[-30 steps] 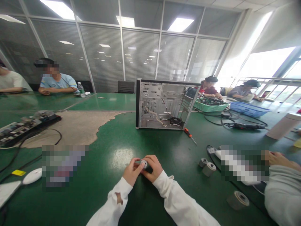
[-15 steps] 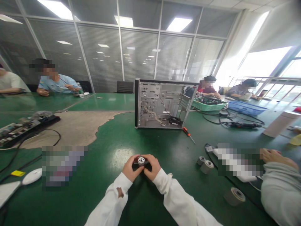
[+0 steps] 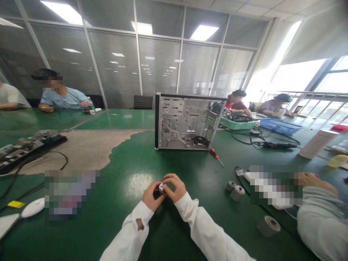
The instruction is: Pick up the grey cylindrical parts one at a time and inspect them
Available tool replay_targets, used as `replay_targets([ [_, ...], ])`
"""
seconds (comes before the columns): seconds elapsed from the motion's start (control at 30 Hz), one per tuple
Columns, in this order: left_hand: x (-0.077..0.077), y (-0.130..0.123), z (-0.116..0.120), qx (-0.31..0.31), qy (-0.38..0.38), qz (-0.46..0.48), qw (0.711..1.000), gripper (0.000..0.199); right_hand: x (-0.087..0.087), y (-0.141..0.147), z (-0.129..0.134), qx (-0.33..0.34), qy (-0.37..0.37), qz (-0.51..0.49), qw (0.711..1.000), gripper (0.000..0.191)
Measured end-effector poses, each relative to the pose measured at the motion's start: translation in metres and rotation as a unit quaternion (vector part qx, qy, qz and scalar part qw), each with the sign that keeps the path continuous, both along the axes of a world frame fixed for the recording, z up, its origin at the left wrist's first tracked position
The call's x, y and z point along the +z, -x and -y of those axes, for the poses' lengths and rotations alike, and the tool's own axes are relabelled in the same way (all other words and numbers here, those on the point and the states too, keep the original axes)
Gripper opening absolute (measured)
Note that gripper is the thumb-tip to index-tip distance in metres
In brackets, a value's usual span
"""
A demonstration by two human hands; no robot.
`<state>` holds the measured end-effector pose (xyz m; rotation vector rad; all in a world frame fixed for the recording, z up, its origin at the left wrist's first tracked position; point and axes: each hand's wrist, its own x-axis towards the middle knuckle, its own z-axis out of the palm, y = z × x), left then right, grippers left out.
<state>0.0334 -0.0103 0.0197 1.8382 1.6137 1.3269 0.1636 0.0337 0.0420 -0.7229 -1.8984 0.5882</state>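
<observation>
Above the green table, my left hand is closed round a small motor-like metal part with a silver round end facing up. My right hand meets it from the other side, its thumb and fingertips pinching at the silver end while the outer fingers arch above. The part's lower body is mostly hidden by my fingers. To the right stand metal cylinders of a similar look, a small one, a medium one and a larger one.
An open computer case stands ahead, with an orange-handled screwdriver by its corner. A power strip and a co-worker's sleeved arm are at right. Green and blue baskets lie farther back. Cables and a circuit assembly occupy the left.
My right hand has lifted its fingers from round the part's side and moved them over its silver end. The left hand keeps its hold. The view has shifted slightly.
</observation>
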Motion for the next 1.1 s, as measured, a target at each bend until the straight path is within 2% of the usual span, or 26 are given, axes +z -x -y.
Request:
replay_targets([
  [0.1,0.002,0.002,0.0,-0.011,0.003,-0.006,1.0,0.029,0.0,-0.008,-0.006,0.003,-0.022,-0.053,0.998,0.009],
  [0.17,0.002,0.006,0.0,-0.008,-0.003,-0.008,1.0,0.03,-0.006,-0.017,-0.015,-0.013,-0.04,-0.054,0.998,0.009],
  [0.33,0.002,0.022,-0.002,-0.006,0.015,-0.046,0.999,0.031,-0.037,-0.045,-0.034,-0.078,-0.033,0.074,0.994,0.005],
  [0.5,-0.002,0.037,-0.004,-0.028,0.033,-0.065,0.997,0.034,-0.053,-0.058,-0.042,-0.068,-0.007,0.143,0.987,0.005],
  [0.63,-0.012,0.039,-0.006,-0.028,0.017,-0.081,0.996,0.04,-0.056,-0.064,-0.05,-0.073,0.071,0.041,0.994,0.024],
  [0.77,-0.015,0.039,-0.009,-0.037,0.011,-0.11,0.993,0.04,-0.063,-0.071,-0.063,-0.089,0.157,-0.068,0.981,0.023],
  [0.9,-0.012,0.039,-0.009,-0.039,0.008,-0.124,0.991,0.04,-0.067,-0.075,-0.068,-0.07,0.183,-0.081,0.977,0.021],
  [1.1,-0.007,0.036,-0.007,-0.028,0.004,-0.125,0.992,0.037,-0.067,-0.069,-0.059,-0.072,0.192,-0.064,0.977,0.021],
])
